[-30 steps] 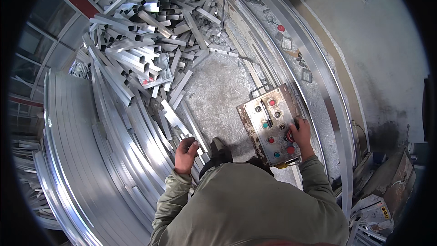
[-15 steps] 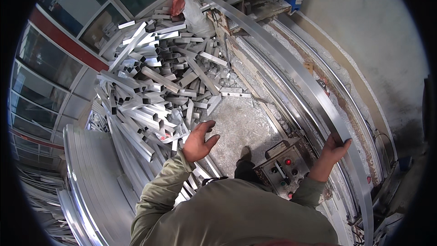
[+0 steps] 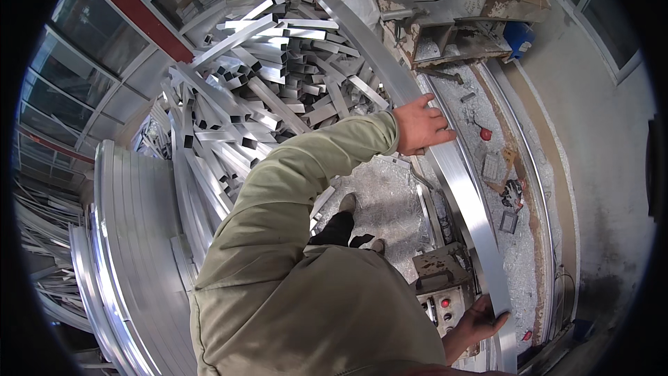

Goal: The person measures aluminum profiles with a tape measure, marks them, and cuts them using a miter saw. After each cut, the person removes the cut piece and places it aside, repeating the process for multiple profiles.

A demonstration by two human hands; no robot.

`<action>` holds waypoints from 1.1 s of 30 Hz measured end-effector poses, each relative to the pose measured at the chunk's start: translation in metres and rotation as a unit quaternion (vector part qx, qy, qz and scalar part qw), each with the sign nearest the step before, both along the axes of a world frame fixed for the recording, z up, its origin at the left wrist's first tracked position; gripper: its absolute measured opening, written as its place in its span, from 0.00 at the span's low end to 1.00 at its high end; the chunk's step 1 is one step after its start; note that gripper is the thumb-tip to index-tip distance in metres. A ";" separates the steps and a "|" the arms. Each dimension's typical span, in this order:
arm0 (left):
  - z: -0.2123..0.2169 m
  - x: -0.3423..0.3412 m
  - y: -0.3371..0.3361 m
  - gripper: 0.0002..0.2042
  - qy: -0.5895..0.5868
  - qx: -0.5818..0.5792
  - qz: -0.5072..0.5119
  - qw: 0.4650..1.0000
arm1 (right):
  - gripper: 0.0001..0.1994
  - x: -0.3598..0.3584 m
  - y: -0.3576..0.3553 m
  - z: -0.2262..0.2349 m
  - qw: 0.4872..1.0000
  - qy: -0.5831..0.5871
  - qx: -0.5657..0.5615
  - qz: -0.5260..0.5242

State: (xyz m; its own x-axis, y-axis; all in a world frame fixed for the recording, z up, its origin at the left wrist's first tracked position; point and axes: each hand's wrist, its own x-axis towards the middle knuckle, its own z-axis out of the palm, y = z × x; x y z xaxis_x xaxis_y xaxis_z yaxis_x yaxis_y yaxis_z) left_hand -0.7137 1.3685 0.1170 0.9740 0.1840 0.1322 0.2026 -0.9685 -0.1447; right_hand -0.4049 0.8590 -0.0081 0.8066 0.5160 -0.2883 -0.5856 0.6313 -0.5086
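A long silvery metal bar slants from the far middle to the near right, looking curved in this view. My left hand lies over its middle stretch, fingers wrapped across the top and the arm reaching over my front. Closer to me, my right hand grips the same bar at its edge, thumb against the side; some of its fingers are hidden under the metal. Just left of that hand sits a worn control box with a red button. The bar's near end runs out of sight at the bottom.
A heap of cut metal tube pieces covers the far left floor. Long metal profiles are stacked at my left. A worn machine housing stands at the far right beside a blue container. Rails and metal chips line the right.
My left hand, empty over the floor before, now holds the bar. The bar has shifted left off the machine's rails toward the heap. My right hand stays on it, and the view has turned.
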 end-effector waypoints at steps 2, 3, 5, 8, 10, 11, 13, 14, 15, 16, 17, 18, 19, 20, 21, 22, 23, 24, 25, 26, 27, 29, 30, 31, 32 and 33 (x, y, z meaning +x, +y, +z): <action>0.012 -0.048 0.004 0.39 -0.031 -0.008 0.012 0.999 | 0.29 -0.049 0.042 0.045 0.997 0.009 -0.063 -0.048; 0.021 -0.075 0.012 0.38 -0.049 -0.012 0.004 0.999 | 0.28 -0.069 0.051 0.053 0.998 -0.004 -0.042 -0.043; 0.027 -0.135 0.028 0.39 -0.088 -0.024 0.013 0.996 | 0.27 -0.107 0.090 0.059 0.997 -0.032 -0.043 -0.053; 0.013 -0.216 0.050 0.41 -0.083 -0.053 0.073 0.992 | 0.25 -0.147 0.140 0.051 0.998 0.004 -0.066 0.025; -0.001 -0.257 0.060 0.40 -0.081 -0.060 0.108 0.989 | 0.25 -0.158 0.169 0.033 0.996 0.017 -0.083 0.039; -0.011 -0.268 0.068 0.40 -0.080 -0.065 0.111 0.988 | 0.26 -0.177 0.188 0.035 0.994 0.035 -0.104 0.000; -0.030 -0.291 0.075 0.40 -0.071 -0.080 0.141 0.984 | 0.27 -0.188 0.223 0.034 0.987 0.050 -0.146 0.052; -0.036 -0.290 0.082 0.39 -0.072 -0.084 0.132 0.985 | 0.26 -0.191 0.238 0.034 0.985 0.052 -0.145 0.075; -0.040 -0.303 0.078 0.39 -0.069 -0.114 0.156 0.979 | 0.25 -0.191 0.258 0.032 0.983 0.054 -0.147 0.095; -0.043 -0.304 0.077 0.38 -0.078 -0.120 0.164 0.976 | 0.23 -0.185 0.269 0.021 0.981 0.067 -0.158 0.087; -0.045 -0.308 0.072 0.38 -0.088 -0.115 0.181 0.973 | 0.20 -0.180 0.288 0.022 0.978 0.053 -0.163 0.117; -0.059 -0.312 0.068 0.39 -0.081 -0.121 0.201 0.969 | 0.20 -0.172 0.307 0.018 0.967 0.089 -0.215 0.106; -0.066 -0.315 0.063 0.41 -0.073 -0.141 0.213 0.964 | 0.20 -0.164 0.325 0.017 0.959 0.079 -0.236 0.138; -0.076 -0.319 0.056 0.43 -0.065 -0.145 0.227 0.961 | 0.20 -0.153 0.340 -0.001 0.952 0.080 -0.253 0.154; -0.087 -0.319 0.055 0.45 -0.055 -0.146 0.247 0.956 | 0.20 -0.141 0.351 -0.015 0.935 0.096 -0.284 0.190; -0.098 -0.317 0.056 0.46 -0.032 -0.137 0.247 0.959 | 0.21 -0.128 0.362 -0.039 0.930 0.095 -0.301 0.188; -0.108 -0.312 0.056 0.48 -0.009 -0.127 0.261 0.957 | 0.22 -0.118 0.374 -0.063 0.921 0.093 -0.320 0.200; -0.116 -0.304 0.058 0.50 0.025 -0.143 0.279 0.949 | 0.21 -0.112 0.385 -0.080 0.923 0.087 -0.328 0.184; -0.120 -0.294 0.058 0.49 0.033 -0.152 0.276 0.949 | 0.21 -0.105 0.398 -0.091 0.922 0.080 -0.336 0.176; -0.121 -0.285 0.055 0.48 0.050 -0.159 0.296 0.941 | 0.19 -0.103 0.411 -0.095 0.923 0.088 -0.335 0.167; -0.122 -0.273 0.055 0.47 0.067 -0.167 0.316 0.932 | 0.18 -0.099 0.423 -0.098 0.924 0.096 -0.335 0.159; -0.120 -0.247 0.056 0.46 0.089 -0.166 0.341 0.921 | 0.15 -0.078 0.444 -0.127 0.926 0.118 -0.318 0.165; -0.119 -0.234 0.056 0.46 0.101 -0.164 0.357 0.914 | 0.15 -0.069 0.453 -0.146 0.925 0.118 -0.317 0.171; -0.122 -0.220 0.060 0.46 0.095 -0.151 0.353 0.918 | 0.15 -0.056 0.462 -0.169 0.926 0.114 -0.314 0.176; -0.127 -0.204 0.068 0.45 0.091 -0.137 0.346 0.924 | 0.15 -0.043 0.466 -0.192 0.929 0.123 -0.311 0.156; -0.133 -0.196 0.075 0.45 0.089 -0.120 0.354 0.923 | 0.14 -0.037 0.479 -0.194 0.923 0.115 -0.317 0.186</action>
State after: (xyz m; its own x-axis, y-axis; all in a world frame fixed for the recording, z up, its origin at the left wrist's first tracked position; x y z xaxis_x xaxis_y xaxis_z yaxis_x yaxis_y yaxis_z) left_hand -0.9099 1.4430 -0.0161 0.6012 0.7857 -0.1460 0.7906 -0.6114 -0.0343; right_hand -0.4414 1.3381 -0.2025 0.4867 0.4132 -0.7696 -0.8407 -0.0179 -0.5413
